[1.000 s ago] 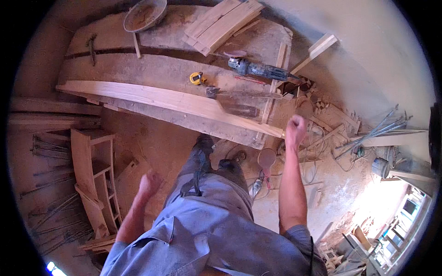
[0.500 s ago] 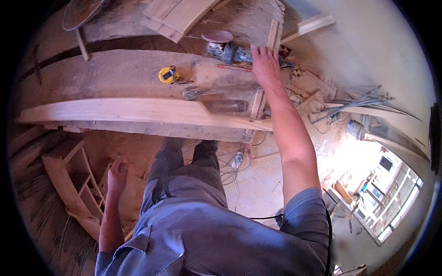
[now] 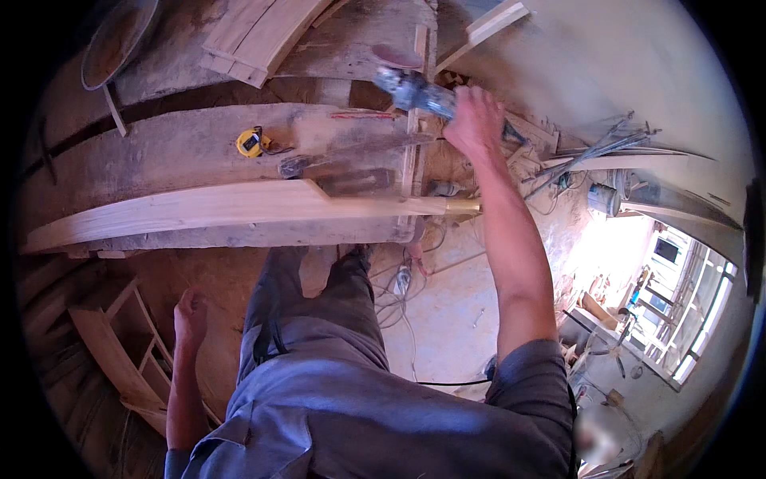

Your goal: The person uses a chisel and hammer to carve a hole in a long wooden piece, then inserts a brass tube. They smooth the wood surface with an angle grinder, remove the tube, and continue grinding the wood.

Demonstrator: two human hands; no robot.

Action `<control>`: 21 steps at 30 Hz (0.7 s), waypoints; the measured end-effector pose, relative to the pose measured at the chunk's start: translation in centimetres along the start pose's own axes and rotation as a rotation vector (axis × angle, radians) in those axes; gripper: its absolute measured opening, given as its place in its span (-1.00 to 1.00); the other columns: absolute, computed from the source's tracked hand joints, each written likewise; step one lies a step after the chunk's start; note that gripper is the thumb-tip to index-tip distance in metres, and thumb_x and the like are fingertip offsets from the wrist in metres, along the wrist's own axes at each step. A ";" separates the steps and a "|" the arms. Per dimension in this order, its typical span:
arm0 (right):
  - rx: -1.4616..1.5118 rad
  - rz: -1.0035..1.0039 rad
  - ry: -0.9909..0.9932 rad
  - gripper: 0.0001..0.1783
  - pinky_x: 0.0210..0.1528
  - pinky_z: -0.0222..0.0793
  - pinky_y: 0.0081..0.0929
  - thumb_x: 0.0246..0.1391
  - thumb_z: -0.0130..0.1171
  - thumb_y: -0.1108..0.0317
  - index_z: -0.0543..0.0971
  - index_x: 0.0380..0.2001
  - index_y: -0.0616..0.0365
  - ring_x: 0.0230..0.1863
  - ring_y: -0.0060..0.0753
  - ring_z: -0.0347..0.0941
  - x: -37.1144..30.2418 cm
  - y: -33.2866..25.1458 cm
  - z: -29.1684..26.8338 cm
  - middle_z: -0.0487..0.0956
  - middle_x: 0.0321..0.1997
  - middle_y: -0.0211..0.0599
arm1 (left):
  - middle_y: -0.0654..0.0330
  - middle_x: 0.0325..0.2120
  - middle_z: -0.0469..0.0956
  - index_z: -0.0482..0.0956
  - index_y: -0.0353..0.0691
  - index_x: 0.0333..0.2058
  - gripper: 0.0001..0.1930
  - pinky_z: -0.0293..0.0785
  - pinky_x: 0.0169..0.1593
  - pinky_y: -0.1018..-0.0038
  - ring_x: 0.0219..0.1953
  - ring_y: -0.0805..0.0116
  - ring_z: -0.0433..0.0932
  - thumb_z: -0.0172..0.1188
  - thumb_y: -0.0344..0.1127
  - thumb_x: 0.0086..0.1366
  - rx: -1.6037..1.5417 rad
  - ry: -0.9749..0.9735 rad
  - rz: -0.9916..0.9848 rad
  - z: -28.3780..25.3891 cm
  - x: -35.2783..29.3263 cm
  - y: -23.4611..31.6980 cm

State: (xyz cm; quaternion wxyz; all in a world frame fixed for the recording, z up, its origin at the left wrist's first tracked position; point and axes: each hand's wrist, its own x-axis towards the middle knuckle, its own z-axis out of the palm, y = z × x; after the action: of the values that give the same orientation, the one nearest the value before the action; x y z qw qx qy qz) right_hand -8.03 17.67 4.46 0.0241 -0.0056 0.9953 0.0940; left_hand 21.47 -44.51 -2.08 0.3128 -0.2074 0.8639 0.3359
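Workbench (image 3: 159,160) | right hand (image 3: 472,120) grips grinder (image 3: 415,92), lengthwise left-right, disc leftward | left hand (image 3: 190,315) empty, loose

The right hand (image 3: 472,120) has reached forward and gripped the angle grinder (image 3: 419,92); left hand (image 3: 190,315) hangs lower.

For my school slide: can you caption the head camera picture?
Right hand grips an angle grinder above a curved plank; left hand hangs free.

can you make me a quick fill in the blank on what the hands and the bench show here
1. The right hand grips a power ____ with a round disc.
2. The left hand hangs ____, holding nothing.
3. The small tape measure on the workbench is ____ in colour.
4. The long curved plank is made of ____.

Missing words: grinder; open; yellow; wood
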 end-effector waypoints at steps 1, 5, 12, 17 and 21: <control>0.040 0.060 0.015 -0.55 0.10 0.45 0.04 -0.11 0.40 0.38 0.64 -0.06 0.14 0.09 0.05 0.58 -1.9 1.7 -1.0 0.63 -0.02 -0.07 | 0.01 -0.07 0.71 0.59 -0.34 0.14 -0.59 0.56 0.07 0.31 -0.01 0.19 0.68 0.18 -0.44 0.32 -0.001 0.014 -0.006 0.6 -0.2 0.1; 0.245 0.413 0.000 -0.52 -0.04 0.56 -0.08 -0.21 0.45 0.33 0.64 -0.13 0.22 -0.14 0.07 0.67 -12.2 7.2 -3.1 0.69 -0.22 0.01 | -0.07 -0.05 0.69 0.62 -0.34 0.11 -0.59 0.55 0.12 0.27 0.02 0.13 0.67 0.19 -0.44 0.28 -0.034 0.003 0.085 5.0 -1.6 1.1; 1.468 0.824 -0.220 -0.40 -0.21 0.53 -0.38 -0.48 0.27 0.41 0.64 -0.15 0.24 -0.31 -0.37 0.59 -37.3 12.5 2.6 0.69 -0.31 -0.30 | -0.01 0.19 0.59 0.35 -0.43 0.37 -0.33 0.44 0.32 0.29 0.23 0.22 0.55 0.30 -0.13 0.46 -0.399 -0.815 0.240 21.0 -7.3 21.8; 2.178 0.776 -0.296 -0.26 -0.10 0.61 -0.35 -0.49 0.40 0.39 0.62 -0.03 0.36 -0.20 -0.29 0.66 -47.4 5.8 3.6 0.69 -0.20 -0.32 | 0.10 0.21 0.54 0.40 -0.41 0.31 -0.26 0.29 0.39 0.25 0.29 0.24 0.44 0.38 0.00 0.36 -0.599 -1.193 0.357 33.9 -13.4 32.6; 2.564 0.916 -0.356 -0.06 0.07 0.61 -0.17 -0.54 0.42 0.43 0.52 0.14 0.49 -0.05 -0.08 0.69 -50.5 2.4 4.0 0.70 -0.02 -0.10 | 0.12 0.19 0.55 0.46 -0.32 0.28 -0.21 0.28 0.40 0.25 0.28 0.22 0.45 0.51 0.04 0.22 -0.590 -1.364 0.217 37.3 -14.8 33.7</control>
State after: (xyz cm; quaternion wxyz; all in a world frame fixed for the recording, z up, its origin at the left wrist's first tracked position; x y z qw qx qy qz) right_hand 42.53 21.09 3.50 0.1056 0.3583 0.2808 -0.8841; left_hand 27.90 7.35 1.63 0.6753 0.0580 0.3681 0.6365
